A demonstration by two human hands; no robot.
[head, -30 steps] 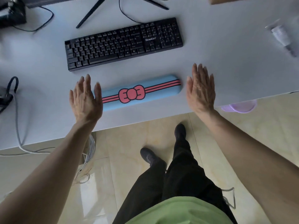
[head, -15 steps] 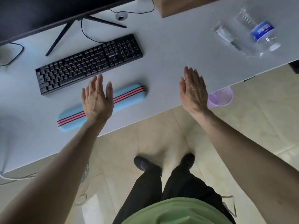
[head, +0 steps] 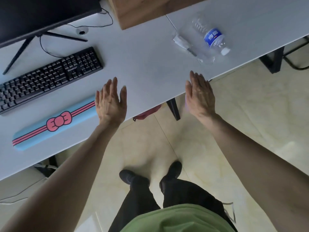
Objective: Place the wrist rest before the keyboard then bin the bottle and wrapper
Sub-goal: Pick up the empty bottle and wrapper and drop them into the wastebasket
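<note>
The white counter (head: 150,67) runs across the room, a dark monitor (head: 41,12) at its back left and a black keyboard (head: 50,77) in front of that. The blue rest (head: 53,123) with its pink bow lies just beside the keyboard's near edge, parallel to it, so that step looks done. Both hands are flat, spread and empty: the left hand (head: 111,101) over the counter at the rest's right end, the right hand (head: 199,94) at the counter's edge. Well to the right lies the clear bottle (head: 212,39) on its side, and just beside it the crumpled wrapper (head: 184,44) (flimsy, nearly see-through). No bin is clearly in view. The bottle sits near the far edge; I'd guess a careless reach could roll it off, and the wrapper could slip from a loose pinch.
</note>
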